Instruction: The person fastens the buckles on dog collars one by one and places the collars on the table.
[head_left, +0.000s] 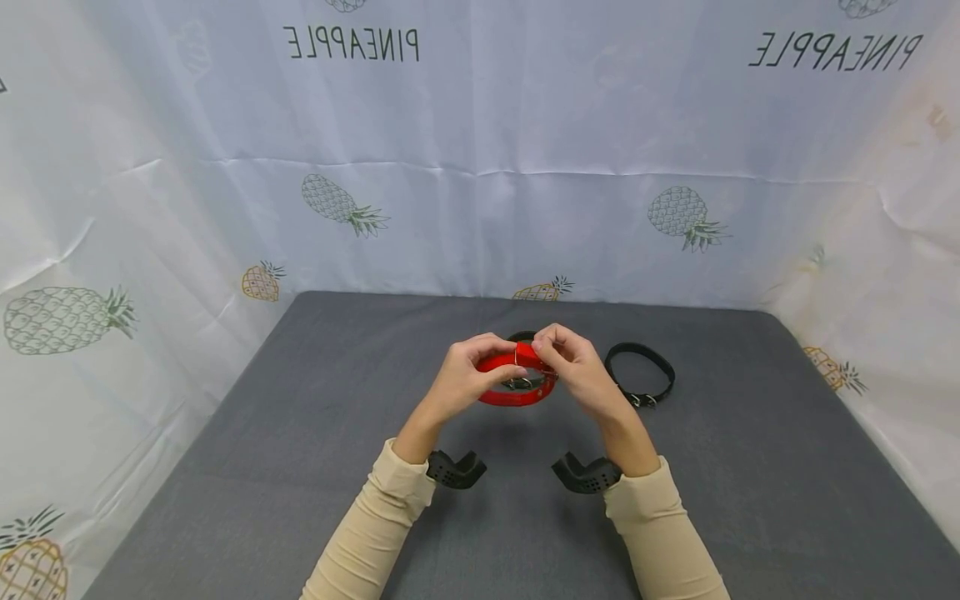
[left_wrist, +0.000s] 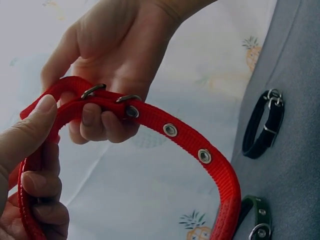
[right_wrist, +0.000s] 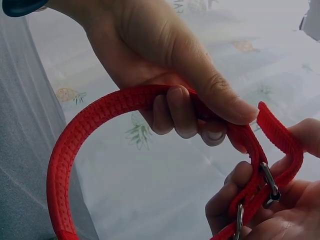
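Observation:
A red collar point(head_left: 508, 399) with metal eyelets is held up over the table in both hands. The left hand point(head_left: 467, 372) grips its band on the left, thumb on one face and fingers curled on the other. At the metal buckle point(right_wrist: 270, 183), the right hand point(head_left: 576, 368) pinches the strap. The strap's tip point(right_wrist: 272, 129) bends out past the buckle beside the left thumb. Behind the red loop lies a dark green collar point(left_wrist: 263, 220), partly hidden in the head view. A black collar point(head_left: 666, 367) with a metal buckle lies right of the right hand.
Dark grey cloth covers the table point(head_left: 315, 400). A white curtain point(head_left: 480, 225) printed with pineapples hangs behind it and along both sides. Each wrist carries a black camera mount point(head_left: 456, 471).

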